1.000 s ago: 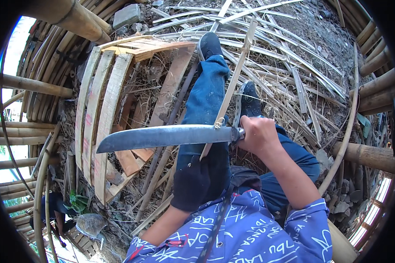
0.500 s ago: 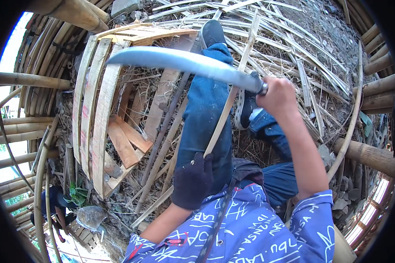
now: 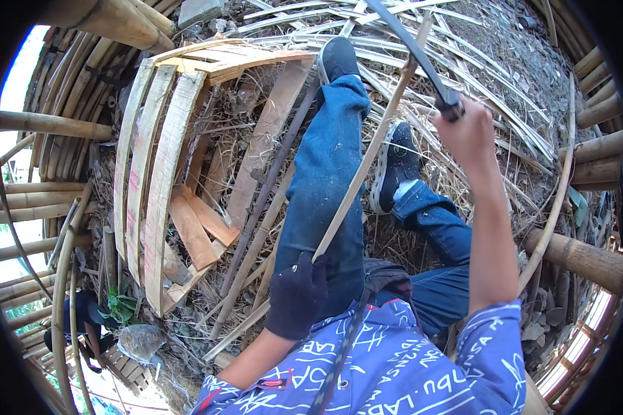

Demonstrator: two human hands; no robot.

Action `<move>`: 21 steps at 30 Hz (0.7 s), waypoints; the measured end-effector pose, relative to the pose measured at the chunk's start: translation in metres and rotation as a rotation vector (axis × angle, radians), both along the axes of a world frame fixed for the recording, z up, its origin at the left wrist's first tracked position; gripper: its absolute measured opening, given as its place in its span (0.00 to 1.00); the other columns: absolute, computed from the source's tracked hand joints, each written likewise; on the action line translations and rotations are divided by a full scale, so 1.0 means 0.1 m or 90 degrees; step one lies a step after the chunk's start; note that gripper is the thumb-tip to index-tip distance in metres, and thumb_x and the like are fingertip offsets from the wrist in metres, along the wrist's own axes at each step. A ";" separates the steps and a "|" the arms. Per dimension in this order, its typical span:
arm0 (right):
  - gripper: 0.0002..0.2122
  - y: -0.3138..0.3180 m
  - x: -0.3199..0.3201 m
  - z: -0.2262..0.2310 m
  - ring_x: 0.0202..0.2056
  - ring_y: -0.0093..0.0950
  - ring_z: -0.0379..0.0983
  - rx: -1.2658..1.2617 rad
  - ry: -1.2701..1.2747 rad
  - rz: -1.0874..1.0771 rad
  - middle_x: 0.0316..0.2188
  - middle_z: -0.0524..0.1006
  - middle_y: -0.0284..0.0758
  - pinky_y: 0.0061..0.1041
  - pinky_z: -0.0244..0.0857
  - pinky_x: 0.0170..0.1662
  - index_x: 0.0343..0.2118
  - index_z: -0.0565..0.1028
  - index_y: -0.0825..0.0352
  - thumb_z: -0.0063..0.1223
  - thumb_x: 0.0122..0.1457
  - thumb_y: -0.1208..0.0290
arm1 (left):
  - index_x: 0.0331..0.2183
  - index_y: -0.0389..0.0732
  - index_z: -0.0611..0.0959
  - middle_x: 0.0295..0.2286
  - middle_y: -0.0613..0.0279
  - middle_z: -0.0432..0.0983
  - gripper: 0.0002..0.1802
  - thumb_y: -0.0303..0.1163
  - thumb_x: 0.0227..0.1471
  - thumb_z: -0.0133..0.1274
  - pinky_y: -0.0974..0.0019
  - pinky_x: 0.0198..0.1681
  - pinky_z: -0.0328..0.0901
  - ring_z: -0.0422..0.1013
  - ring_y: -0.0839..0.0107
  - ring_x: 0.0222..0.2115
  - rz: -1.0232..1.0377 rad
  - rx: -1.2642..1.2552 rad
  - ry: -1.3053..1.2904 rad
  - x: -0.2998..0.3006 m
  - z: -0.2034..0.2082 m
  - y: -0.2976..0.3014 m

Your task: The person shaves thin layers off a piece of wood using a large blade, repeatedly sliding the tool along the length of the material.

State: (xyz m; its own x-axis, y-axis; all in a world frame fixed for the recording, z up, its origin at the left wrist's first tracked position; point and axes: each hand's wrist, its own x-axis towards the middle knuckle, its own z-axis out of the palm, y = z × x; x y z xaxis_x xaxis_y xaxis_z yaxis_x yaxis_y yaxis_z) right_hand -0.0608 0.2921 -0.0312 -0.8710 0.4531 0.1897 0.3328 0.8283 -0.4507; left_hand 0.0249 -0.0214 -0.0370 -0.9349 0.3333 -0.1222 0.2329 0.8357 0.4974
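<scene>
My left hand, in a dark knitted glove, is closed around a long bamboo strip. The strip slants over my left thigh, its far end up and to the right by the blade and its other end behind the glove at lower left. My right hand, bare, grips a machete by its handle, which the fingers mostly hide. The narrow blade points away and to the left, crossing close to the strip's far end; I cannot tell whether they touch. The tip runs off the top edge.
A wooden slatted crate with loose boards lies left of my leg. Many split bamboo strips cover the ground ahead and right. Thick bamboo poles stand on both sides. Another person is partly visible at lower left.
My right hand has moved right and slightly away. The machete's blade has swung from pointing left to pointing away. The bamboo strip's far end has shifted right; my left hand has moved slightly nearer.
</scene>
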 end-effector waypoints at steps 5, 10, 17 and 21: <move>0.03 -0.69 0.58 0.13 0.16 0.31 0.72 -0.332 0.046 0.094 0.12 0.71 0.40 0.26 0.62 0.21 0.21 0.74 0.69 0.54 0.42 0.76 | 0.25 0.37 0.75 0.10 0.51 0.67 0.10 0.34 0.54 0.48 0.54 0.15 0.61 0.68 0.53 0.13 -0.037 -0.081 0.048 -0.01 -0.02 -0.01; 0.06 -0.88 0.70 -0.02 0.21 0.41 0.74 -0.160 -0.068 0.170 0.16 0.74 0.44 0.35 0.67 0.26 0.19 0.73 0.68 0.56 0.39 0.71 | 0.29 0.36 0.77 0.13 0.55 0.70 0.11 0.36 0.53 0.49 0.59 0.13 0.61 0.68 0.60 0.10 -0.141 -0.170 0.153 0.03 -0.12 -0.07; 0.10 -0.73 0.28 -0.19 0.27 0.42 0.75 -0.041 -0.142 0.205 0.21 0.76 0.44 0.38 0.70 0.33 0.22 0.76 0.64 0.58 0.34 0.67 | 0.32 0.34 0.76 0.24 0.49 0.70 0.10 0.32 0.51 0.49 0.58 0.15 0.61 0.70 0.58 0.16 -0.284 -0.099 0.117 -0.09 0.12 -0.07; 0.10 -0.55 0.01 -0.30 0.29 0.41 0.76 0.004 -0.182 0.170 0.23 0.77 0.44 0.36 0.71 0.37 0.26 0.78 0.64 0.57 0.37 0.67 | 0.30 0.37 0.77 0.21 0.50 0.71 0.08 0.32 0.52 0.48 0.54 0.18 0.63 0.72 0.54 0.18 -0.136 -0.031 -0.036 -0.10 0.08 -0.02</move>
State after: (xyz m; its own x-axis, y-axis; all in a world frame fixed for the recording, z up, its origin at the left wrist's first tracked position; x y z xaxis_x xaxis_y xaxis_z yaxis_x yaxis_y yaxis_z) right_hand -0.0599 0.2375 -0.0607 -0.9763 0.2026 -0.0762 0.2164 0.9054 -0.3653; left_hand 0.0146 -0.0233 -0.0290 -0.8344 0.5159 -0.1939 0.3803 0.7936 0.4749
